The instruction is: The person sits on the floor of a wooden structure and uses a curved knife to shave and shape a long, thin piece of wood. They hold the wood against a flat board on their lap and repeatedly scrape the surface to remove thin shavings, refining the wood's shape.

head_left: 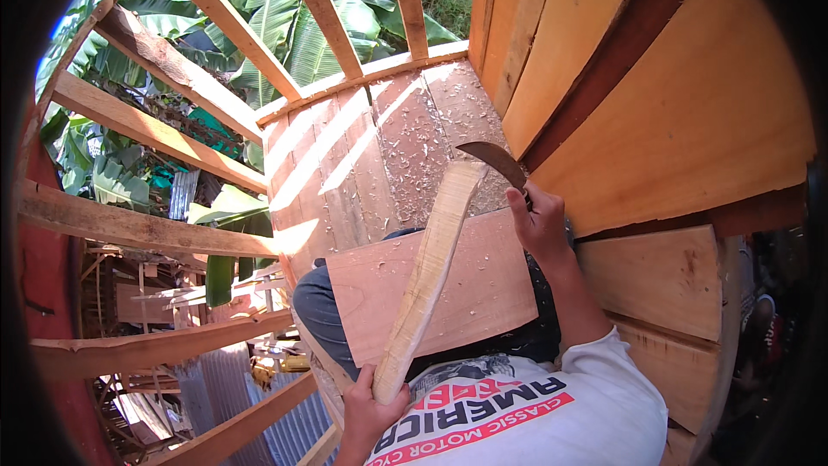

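Observation:
A long pale piece of wood [427,272] slants from my body up and away across my lap. My left hand [373,401] is closed round its near end. In my right hand [543,223] is a curved knife [496,158] with a dark blade; its handle is mostly hidden by my fingers. The blade points up and left, just beyond the far end of the wood. I cannot tell whether it touches the wood. Beneath the wood, a flat plywood board [483,280] lies across my thighs, with a few shavings on it.
Wood shavings are scattered over the plank floor [379,147]. Slatted wooden railings [164,138] run along the left and far sides, with banana leaves [328,26] beyond. A wooden panel wall [664,112] stands close on the right. Corrugated metal sheets [224,397] lie below, outside the railing.

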The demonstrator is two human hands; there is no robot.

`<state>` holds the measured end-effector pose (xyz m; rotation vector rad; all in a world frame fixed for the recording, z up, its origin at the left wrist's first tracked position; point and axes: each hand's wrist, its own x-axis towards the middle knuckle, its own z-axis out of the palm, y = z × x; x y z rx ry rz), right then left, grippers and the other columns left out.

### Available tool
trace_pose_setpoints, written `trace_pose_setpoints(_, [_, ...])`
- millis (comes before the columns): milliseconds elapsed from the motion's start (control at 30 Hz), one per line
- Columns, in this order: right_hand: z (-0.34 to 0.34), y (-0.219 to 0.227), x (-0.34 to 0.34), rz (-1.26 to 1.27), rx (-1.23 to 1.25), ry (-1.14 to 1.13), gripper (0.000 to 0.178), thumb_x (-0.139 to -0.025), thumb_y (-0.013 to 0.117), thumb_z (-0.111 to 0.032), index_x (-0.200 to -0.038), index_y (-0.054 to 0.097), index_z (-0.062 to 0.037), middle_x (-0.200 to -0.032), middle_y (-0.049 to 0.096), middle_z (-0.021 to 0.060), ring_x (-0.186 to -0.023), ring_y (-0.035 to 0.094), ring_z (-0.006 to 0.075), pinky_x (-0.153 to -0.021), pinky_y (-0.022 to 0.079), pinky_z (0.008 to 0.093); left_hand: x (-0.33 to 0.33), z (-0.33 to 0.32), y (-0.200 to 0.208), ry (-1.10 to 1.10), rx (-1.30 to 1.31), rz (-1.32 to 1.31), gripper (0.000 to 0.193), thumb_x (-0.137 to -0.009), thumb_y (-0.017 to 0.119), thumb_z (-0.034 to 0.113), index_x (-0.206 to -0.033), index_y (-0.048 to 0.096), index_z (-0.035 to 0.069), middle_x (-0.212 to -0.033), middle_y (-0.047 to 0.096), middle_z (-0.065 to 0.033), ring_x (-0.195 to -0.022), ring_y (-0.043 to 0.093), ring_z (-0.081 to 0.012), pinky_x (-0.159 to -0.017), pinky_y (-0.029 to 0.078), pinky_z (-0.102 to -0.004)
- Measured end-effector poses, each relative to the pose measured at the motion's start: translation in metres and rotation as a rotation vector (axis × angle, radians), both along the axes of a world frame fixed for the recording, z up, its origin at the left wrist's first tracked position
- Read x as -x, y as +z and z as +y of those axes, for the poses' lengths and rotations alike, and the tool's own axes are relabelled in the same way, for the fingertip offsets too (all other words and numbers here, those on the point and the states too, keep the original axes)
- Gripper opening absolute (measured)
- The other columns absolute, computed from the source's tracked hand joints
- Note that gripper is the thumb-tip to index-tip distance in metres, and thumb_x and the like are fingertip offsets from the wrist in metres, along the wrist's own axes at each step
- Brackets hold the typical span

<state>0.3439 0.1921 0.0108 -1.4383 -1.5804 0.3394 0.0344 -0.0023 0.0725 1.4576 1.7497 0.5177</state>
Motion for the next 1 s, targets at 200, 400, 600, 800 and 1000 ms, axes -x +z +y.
trace_pose_setpoints(200, [-0.028, 0.004, 0.014, 0.135, 0.123, 0.135, 0.038, -0.093, 0.061, -0.030, -0.070, 0.052, -0.0007, -0.051, 0.047, 0.0153, -0.050, 0.054, 0.0327, -0.048, 0.039, 0.0368, -0.008, 0.007, 0.007, 0.012, -0.003, 0.013, 0.035, -0.070, 0.076, 0.020, -0.090, 0.056, -0.001, -0.067, 0.063, -0.0202, -0.062, 0.068, -0.0319, -0.055, 0.051, -0.0374])
trace_pose_setpoints(400, [-0.002, 0.014, -0.013, 0.030, 0.094, -0.236, 0.046, -0.096, 0.058, -0.032, -0.065, 0.048, 0.0003, -0.051, 0.038, 0.0120, -0.045, 0.037, 0.0170, -0.045, 0.033, 0.0332, -0.004, 0.001, 0.006, -0.009, 0.020, -0.003, 0.035, -0.069, 0.076, 0.020, -0.089, 0.056, -0.001, -0.066, 0.063, -0.0201, -0.061, 0.068, -0.0322, -0.055, 0.051, -0.0372])
trace_pose_setpoints(600, [-0.030, 0.024, 0.017, -0.016, -0.037, 0.123, 0.043, -0.091, 0.063, -0.035, -0.064, 0.052, -0.0024, -0.052, 0.048, 0.0149, -0.047, 0.051, 0.0339, -0.045, 0.038, 0.0381, -0.008, 0.000, 0.005, 0.005, -0.037, -0.022, 0.035, -0.069, 0.076, 0.020, -0.090, 0.057, -0.001, -0.066, 0.064, -0.0185, -0.061, 0.069, -0.0288, -0.055, 0.051, -0.0355])
trace_pose_setpoints(800, [-0.026, 0.019, 0.012, -0.124, -0.006, -0.015, 0.044, -0.088, 0.066, -0.038, -0.063, 0.052, -0.0045, -0.052, 0.048, 0.0143, -0.048, 0.053, 0.0334, -0.044, 0.038, 0.0383, -0.003, -0.005, -0.002, -0.035, -0.056, -0.080, 0.039, -0.069, 0.078, 0.020, -0.095, 0.059, -0.001, -0.069, 0.065, -0.0173, -0.061, 0.069, -0.0254, -0.056, 0.051, -0.0332])
trace_pose_setpoints(1000, [-0.016, 0.015, -0.001, -0.189, -0.093, -0.152, 0.048, -0.088, 0.066, -0.042, -0.062, 0.050, -0.0056, -0.052, 0.047, 0.0130, -0.047, 0.052, 0.0334, -0.043, 0.038, 0.0379, -0.003, -0.004, -0.001, -0.058, 0.001, -0.163, 0.041, -0.069, 0.080, 0.023, -0.097, 0.060, -0.001, -0.073, 0.066, -0.0144, -0.063, 0.068, -0.0193, -0.058, 0.051, -0.0311])
